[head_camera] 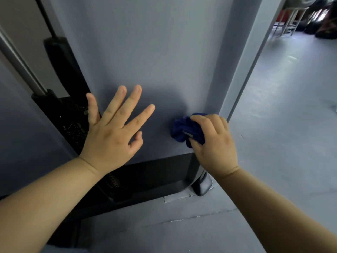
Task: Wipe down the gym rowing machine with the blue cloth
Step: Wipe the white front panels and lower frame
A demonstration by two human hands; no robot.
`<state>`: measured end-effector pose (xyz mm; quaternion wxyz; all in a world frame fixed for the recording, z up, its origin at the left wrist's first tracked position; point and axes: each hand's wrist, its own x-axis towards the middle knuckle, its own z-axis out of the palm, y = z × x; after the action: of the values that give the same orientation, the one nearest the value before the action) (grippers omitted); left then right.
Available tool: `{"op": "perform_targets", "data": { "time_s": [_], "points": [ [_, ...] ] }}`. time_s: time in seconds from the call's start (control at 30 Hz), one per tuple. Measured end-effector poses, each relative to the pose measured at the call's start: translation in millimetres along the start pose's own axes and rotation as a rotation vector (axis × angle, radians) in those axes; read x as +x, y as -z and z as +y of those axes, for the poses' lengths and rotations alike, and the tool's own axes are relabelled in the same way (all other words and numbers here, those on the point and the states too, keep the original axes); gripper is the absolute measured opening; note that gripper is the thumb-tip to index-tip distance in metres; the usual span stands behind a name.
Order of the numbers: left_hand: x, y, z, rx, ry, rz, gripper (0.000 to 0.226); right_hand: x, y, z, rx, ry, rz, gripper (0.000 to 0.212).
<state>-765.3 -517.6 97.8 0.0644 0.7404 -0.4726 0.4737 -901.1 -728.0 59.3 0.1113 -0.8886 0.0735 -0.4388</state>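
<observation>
Grey flooring (282,125) runs off to the right and back toward a brighter area at the top right, where pale furniture legs (290,21) stand; what lies beside them is too dark and blurred to tell. Filling the middle of the view is the rowing machine (164,172), seen from close up: a broad, smooth grey-blue panel (155,52) rises above a black base, and a black foot (202,185) sits on the floor at the base's right corner. To the left of the panel, black padded bars (60,66) slant upward beside a silver rod (20,66).

Both hands are on the panel. The left hand (113,130) lies flat against its lower left part, fingers straight and spread wide, little finger at the panel's left edge, holding nothing. The right hand (213,143) is curled tightly round the blue cloth (184,130), which is bunched into a wad and sticks out to the left of the fingers. That wad is pressed against the panel close to its lower right corner, just above the seam where the panel meets the black base. The two hands are apart, with bare panel between them.
</observation>
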Motion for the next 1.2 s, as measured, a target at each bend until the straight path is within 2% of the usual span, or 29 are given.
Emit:
{"op": "perform_targets", "data": {
  "time_s": [0.13,0.23,0.43,0.57,0.67,0.77,0.87,0.93,1.0,1.13,1.2],
  "points": [
    [-4,3,-1,0.003,-0.034,-0.035,0.066,-44,-25,21,-0.112,0.106,-0.174,0.038],
    [-10,2,1,0.005,-0.055,-0.064,0.068,-64,-33,29,-0.14,0.128,-0.276,0.042],
    [-33,-2,-1,-0.012,-0.108,-0.15,0.071,-18,-11,7,-0.053,0.074,-0.048,0.028],
    [-39,2,-4,-0.04,-0.108,-0.202,0.069,-27,-21,9,-0.063,0.115,-0.086,0.027],
    [-37,4,0,-0.072,-0.091,-0.23,0.068,-50,-36,19,-0.119,0.177,-0.175,0.02],
    [-39,4,-2,-0.072,-0.094,-0.235,0.071,-67,-40,25,-0.129,0.143,-0.294,0.037],
    [-39,4,-3,-0.079,-0.1,-0.236,0.073,-53,-31,13,-0.098,0.141,-0.185,0.025],
    [-40,3,-4,-0.083,-0.109,-0.233,0.073,-33,-24,1,-0.051,0.118,-0.081,0.027],
    [-40,1,-4,-0.087,-0.108,-0.235,0.072,-24,-24,-4,-0.038,0.105,-0.059,0.03],
    [-40,0,-2,-0.088,-0.097,-0.238,0.071,-48,-36,0,-0.097,0.158,-0.258,0.04],
    [-40,0,-1,-0.093,-0.1,-0.235,0.07,-56,-37,0,-0.076,0.115,-0.383,0.04]
  ]
}}
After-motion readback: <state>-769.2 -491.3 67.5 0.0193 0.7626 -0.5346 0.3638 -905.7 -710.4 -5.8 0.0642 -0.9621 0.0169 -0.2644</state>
